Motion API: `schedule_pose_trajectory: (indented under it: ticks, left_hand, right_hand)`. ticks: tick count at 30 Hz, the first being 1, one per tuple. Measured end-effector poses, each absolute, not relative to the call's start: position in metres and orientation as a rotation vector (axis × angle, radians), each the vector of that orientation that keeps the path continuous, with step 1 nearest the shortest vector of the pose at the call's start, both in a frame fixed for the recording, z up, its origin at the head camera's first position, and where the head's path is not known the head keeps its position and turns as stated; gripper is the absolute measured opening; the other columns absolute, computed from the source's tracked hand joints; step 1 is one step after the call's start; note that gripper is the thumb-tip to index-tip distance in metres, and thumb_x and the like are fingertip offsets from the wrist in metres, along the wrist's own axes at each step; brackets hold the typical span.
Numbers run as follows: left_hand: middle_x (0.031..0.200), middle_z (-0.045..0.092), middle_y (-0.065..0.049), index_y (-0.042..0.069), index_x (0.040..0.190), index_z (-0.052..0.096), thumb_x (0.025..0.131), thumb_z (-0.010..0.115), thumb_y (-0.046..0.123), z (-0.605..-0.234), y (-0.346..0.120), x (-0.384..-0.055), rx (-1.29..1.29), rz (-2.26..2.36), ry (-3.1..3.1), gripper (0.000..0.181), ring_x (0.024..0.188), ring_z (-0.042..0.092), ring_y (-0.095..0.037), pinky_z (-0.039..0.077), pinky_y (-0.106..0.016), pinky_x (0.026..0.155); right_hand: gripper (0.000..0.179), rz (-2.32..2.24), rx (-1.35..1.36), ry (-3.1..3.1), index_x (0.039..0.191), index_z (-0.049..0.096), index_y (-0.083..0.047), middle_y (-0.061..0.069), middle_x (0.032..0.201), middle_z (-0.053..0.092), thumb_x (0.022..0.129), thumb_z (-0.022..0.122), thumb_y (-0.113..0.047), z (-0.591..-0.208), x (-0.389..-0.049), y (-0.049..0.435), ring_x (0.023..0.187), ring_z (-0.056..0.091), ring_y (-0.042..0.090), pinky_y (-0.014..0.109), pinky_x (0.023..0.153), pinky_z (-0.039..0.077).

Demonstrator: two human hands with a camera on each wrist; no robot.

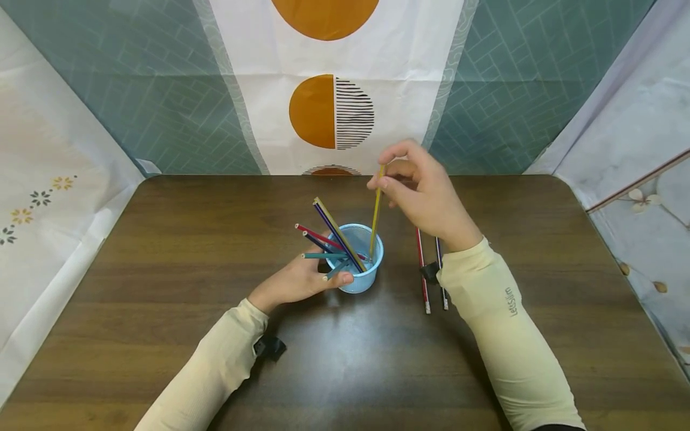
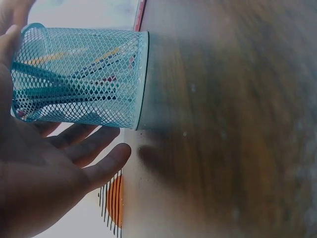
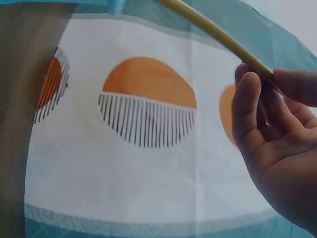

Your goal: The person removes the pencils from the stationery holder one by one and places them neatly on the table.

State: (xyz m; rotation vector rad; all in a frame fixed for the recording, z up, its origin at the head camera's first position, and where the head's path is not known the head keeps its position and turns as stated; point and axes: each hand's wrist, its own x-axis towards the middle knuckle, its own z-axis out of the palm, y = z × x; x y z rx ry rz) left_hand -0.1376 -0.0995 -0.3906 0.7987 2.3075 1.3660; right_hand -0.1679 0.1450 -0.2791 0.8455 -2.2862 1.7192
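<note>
A light-blue mesh pencil cup (image 1: 360,285) stands upright on the table. My left hand (image 1: 293,279) holds it from the left, with the thumb at the near rim; in the left wrist view the other fingers stretch along the mesh wall (image 2: 94,44). Several pencils lean leftward out of the cup, among them a teal pencil (image 1: 318,255) and a red pencil (image 1: 312,232). Above the cup's right side, my right hand (image 1: 423,188) pinches a yellow pencil (image 1: 376,209) near its upper end. The pencil's lower part is inside the cup.
A red pencil (image 1: 420,251) and a dark blue pencil (image 1: 444,298) lie on the brown wooden table (image 1: 162,287), right of the cup and partly under the right forearm. Behind the table's far edge hangs a patterned cloth (image 1: 242,36).
</note>
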Motion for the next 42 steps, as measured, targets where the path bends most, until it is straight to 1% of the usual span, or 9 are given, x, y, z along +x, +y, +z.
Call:
schedule_pose_trajectory:
  ticks: [5, 11, 16, 21, 24, 29, 33, 37, 42]
  left_hand:
    - [0.125, 0.059, 0.012, 0.024, 0.137, 0.05, 0.081, 0.062, 0.068, -0.391, -0.1, -0.136, 0.789, 1.349, 2.328, 0.072, 0.115, 0.053, -0.01, 0.041, -0.042, 0.096]
    - [0.125, 0.058, 0.01, 0.021, 0.139, 0.046, 0.079, 0.064, 0.069, -0.391, -0.099, -0.137, 0.787, 1.386, 2.308, 0.079, 0.116, 0.052, -0.012, 0.041, -0.043, 0.096]
    - [0.123, 0.06, 0.01, 0.019, 0.137, 0.048, 0.081, 0.065, 0.064, -0.391, -0.096, -0.139, 0.837, 1.413, 2.274, 0.074, 0.117, 0.051, -0.013, 0.039, -0.045, 0.098]
    - [0.123, 0.06, 0.011, 0.018, 0.136, 0.051, 0.08, 0.064, 0.067, -0.39, -0.096, -0.137, 0.815, 1.382, 2.285, 0.075, 0.115, 0.053, -0.012, 0.042, -0.046, 0.095]
    - [0.122, 0.06, 0.009, 0.017, 0.138, 0.047, 0.08, 0.064, 0.067, -0.391, -0.096, -0.137, 0.816, 1.388, 2.295, 0.079, 0.114, 0.054, -0.013, 0.042, -0.044, 0.095]
    - [0.122, 0.059, 0.009, 0.019, 0.142, 0.037, 0.078, 0.064, 0.07, -0.39, -0.096, -0.138, 0.804, 1.407, 2.297, 0.086, 0.116, 0.053, -0.012, 0.041, -0.045, 0.097]
    - [0.123, 0.059, 0.008, 0.018, 0.142, 0.037, 0.079, 0.065, 0.067, -0.389, -0.096, -0.14, 0.832, 1.423, 2.285, 0.084, 0.117, 0.052, -0.013, 0.04, -0.046, 0.097]
    - [0.122, 0.06, 0.007, 0.017, 0.14, 0.042, 0.082, 0.066, 0.063, -0.39, -0.097, -0.139, 0.838, 1.411, 2.284, 0.078, 0.113, 0.054, -0.014, 0.042, -0.045, 0.094]
    - [0.122, 0.06, 0.005, 0.014, 0.14, 0.041, 0.084, 0.069, 0.055, -0.392, -0.095, -0.138, 0.839, 1.425, 2.273, 0.074, 0.109, 0.058, -0.015, 0.046, -0.041, 0.091]
  right_hand:
    - [0.018, 1.929, 0.875, -1.991, 0.108, 0.049, 0.002, 0.021, 0.09, 0.069, 0.093, 0.056, 0.008, -0.273, -0.17, 0.161, 0.075, 0.063, 0.03, 0.034, 0.061, 0.05]
    - [0.019, 2.067, 0.873, -1.801, 0.107, 0.049, 0.0, 0.026, 0.092, 0.068, 0.092, 0.053, 0.011, -0.266, -0.169, 0.173, 0.075, 0.063, 0.033, 0.034, 0.058, 0.049]
    - [0.02, 2.214, 0.79, -1.684, 0.104, 0.049, -0.002, 0.028, 0.088, 0.066, 0.091, 0.048, 0.014, -0.262, -0.166, 0.183, 0.073, 0.063, 0.034, 0.033, 0.047, 0.042]
    - [0.022, 2.407, 0.742, -1.467, 0.1, 0.047, -0.001, 0.027, 0.079, 0.06, 0.089, 0.037, 0.015, -0.259, -0.165, 0.191, 0.067, 0.059, 0.037, 0.031, 0.044, 0.04]
    - [0.02, 2.498, 0.738, -1.359, 0.098, 0.046, -0.001, 0.025, 0.074, 0.056, 0.089, 0.035, 0.013, -0.258, -0.165, 0.194, 0.062, 0.056, 0.036, 0.03, 0.04, 0.039]
    - [0.008, 2.567, 0.768, -1.272, 0.098, 0.046, 0.0, 0.023, 0.072, 0.054, 0.093, 0.045, 0.006, -0.256, -0.167, 0.199, 0.058, 0.052, 0.033, 0.028, 0.038, 0.034]
    - [0.015, 2.542, 0.8, -1.278, 0.103, 0.047, 0.002, 0.026, 0.076, 0.057, 0.092, 0.054, 0.009, -0.255, -0.168, 0.202, 0.06, 0.054, 0.032, 0.027, 0.039, 0.035]
    - [0.018, 2.519, 0.796, -1.286, 0.106, 0.048, 0.005, 0.029, 0.082, 0.062, 0.091, 0.056, 0.012, -0.256, -0.168, 0.205, 0.062, 0.058, 0.032, 0.027, 0.04, 0.037]
    - [0.019, 2.401, 0.728, -1.387, 0.11, 0.049, 0.005, 0.034, 0.086, 0.064, 0.093, 0.057, 0.007, -0.258, -0.165, 0.214, 0.064, 0.062, 0.033, 0.027, 0.042, 0.04]
